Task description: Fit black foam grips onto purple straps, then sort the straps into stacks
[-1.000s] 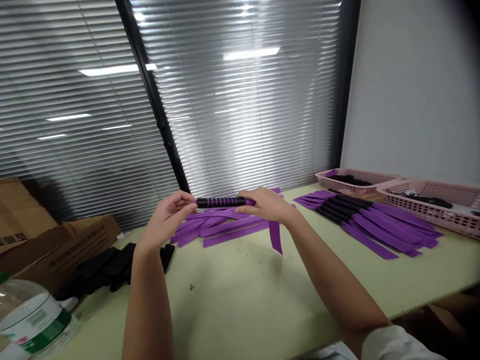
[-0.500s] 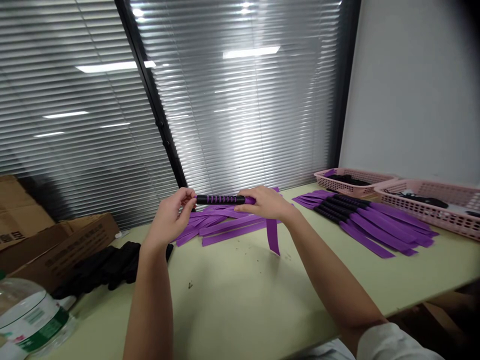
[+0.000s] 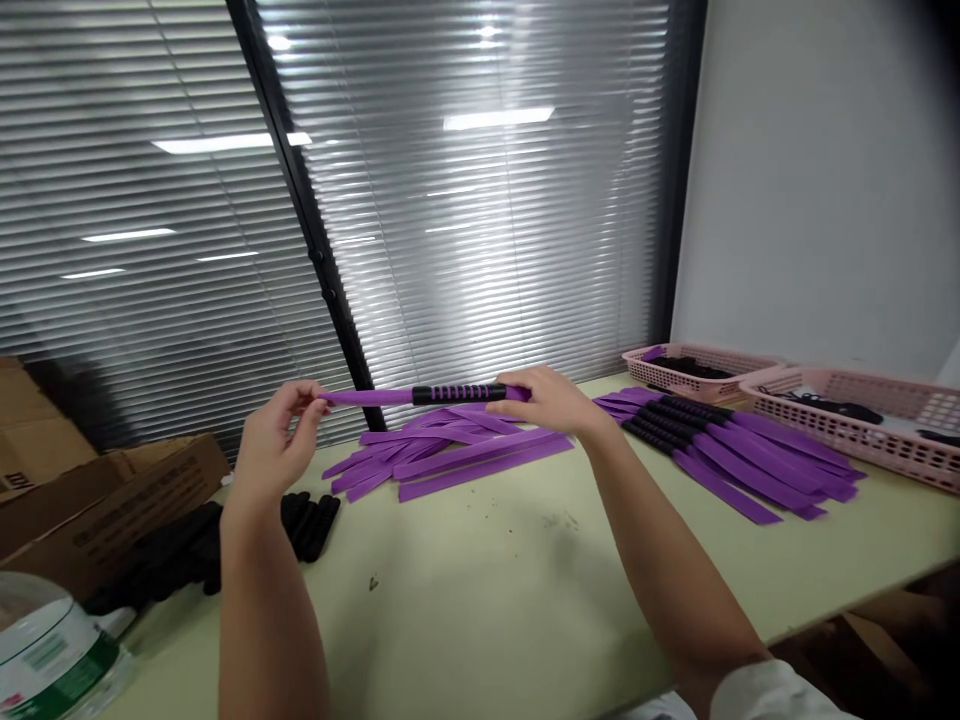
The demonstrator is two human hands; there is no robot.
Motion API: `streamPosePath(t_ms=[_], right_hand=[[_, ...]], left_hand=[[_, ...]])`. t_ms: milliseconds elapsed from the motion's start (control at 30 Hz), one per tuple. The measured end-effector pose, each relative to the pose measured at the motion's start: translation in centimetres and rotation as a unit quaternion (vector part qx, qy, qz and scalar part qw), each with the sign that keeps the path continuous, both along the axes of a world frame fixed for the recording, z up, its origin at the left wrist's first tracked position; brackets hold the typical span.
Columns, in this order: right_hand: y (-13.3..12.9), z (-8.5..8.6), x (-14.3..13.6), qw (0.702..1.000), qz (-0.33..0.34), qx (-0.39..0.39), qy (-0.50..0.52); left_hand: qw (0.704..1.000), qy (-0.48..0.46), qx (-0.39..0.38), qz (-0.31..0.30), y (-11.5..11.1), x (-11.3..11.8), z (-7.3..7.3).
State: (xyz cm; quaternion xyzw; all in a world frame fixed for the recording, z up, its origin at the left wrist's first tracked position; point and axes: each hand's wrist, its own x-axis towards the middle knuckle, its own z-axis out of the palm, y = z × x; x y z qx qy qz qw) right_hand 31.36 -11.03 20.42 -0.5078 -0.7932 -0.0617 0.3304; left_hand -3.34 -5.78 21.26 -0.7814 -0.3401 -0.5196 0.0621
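A purple strap (image 3: 371, 397) runs through a black slotted sleeve (image 3: 459, 394), stretched level above the table. My left hand (image 3: 274, 440) pinches the strap's left end between thumb and fingers. At the sleeve's right end, my right hand (image 3: 551, 402) is closed round the strap and the sleeve's edge; its fingertips are partly hidden. Purple shows through the slots of the sleeve. Loose purple straps (image 3: 450, 440) lie on the table beneath and behind the held one.
Finished-looking purple straps with black sleeves (image 3: 720, 440) lie in a row at right, before two pink baskets (image 3: 840, 440). Black sleeves (image 3: 307, 525), an opened cardboard box (image 3: 150, 490) and a plastic bottle (image 3: 56, 650) are at left. Blinds (image 3: 480, 250) stand behind the table (image 3: 480, 600).
My left hand has moved left, drawing a length of purple strap out of the sleeve's left end. The strap tail that hung below my right hand no longer shows.
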Motion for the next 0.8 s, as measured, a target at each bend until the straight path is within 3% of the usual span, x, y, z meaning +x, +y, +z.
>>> streamPosePath(t_ms=[167,367,467,600,700,800], right_hand=[[0.4,-0.2,0.4,1.0,0.008,-0.006,-0.001],[1.0,-0.6,-0.1,0.999,0.006,0.037,-0.005],[1.3,-0.7,-0.3,0.997,-0.01,0.077,0.017],[1.8,-1.1,-1.1,0.991,-0.037,0.115,0.051],[2.1,-1.6,-2.5,0.99,-0.045,0.121,0.06],[2.3,-2.1,-3.8,0.995,-0.045,0.083,0.043]], left_hand=[[0.998,-0.04,-0.037,-0.034,1.5,-1.4,-0.5],[0.964,-0.169,-0.108,-0.174,2.5,-0.7,-0.7],[0.921,-0.272,-0.15,-0.236,2.8,0.6,-0.6],[0.821,-0.413,-0.173,-0.354,2.9,3.6,-0.9],[0.769,-0.428,-0.254,-0.401,2.6,6.8,-1.6],[0.752,-0.421,-0.309,-0.403,2.2,9.6,-2.5]])
